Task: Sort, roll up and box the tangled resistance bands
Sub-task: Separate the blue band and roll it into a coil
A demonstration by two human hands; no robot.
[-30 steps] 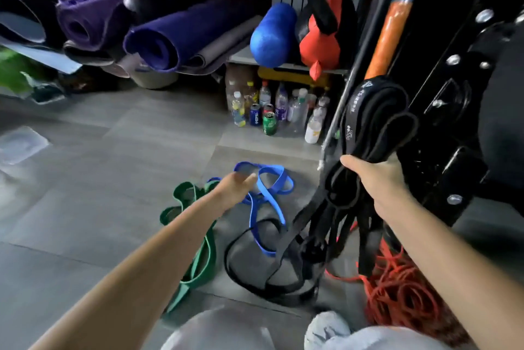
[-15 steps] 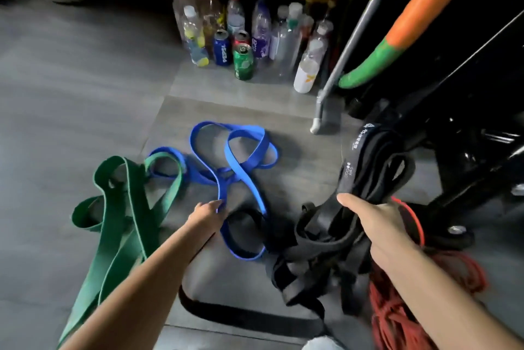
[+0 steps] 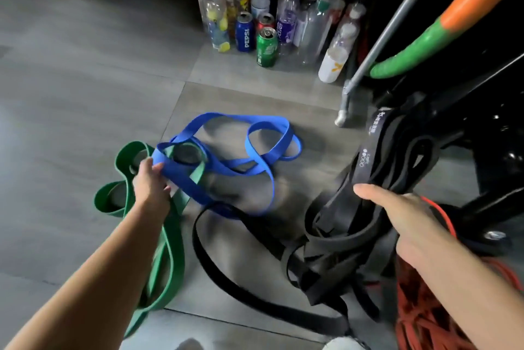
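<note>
Leftward over the green band, the blue band had been gripped and raised by the left hand, while the black bands were kept clutched by the right hand.

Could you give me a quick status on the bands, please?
Left hand grips flat blue rubber band. Right hand holds black rubber band bundle. Blue overlaps green rubber band.

Dim indoor light, dark right side, slight motion blur, wide-angle warp.
</note>
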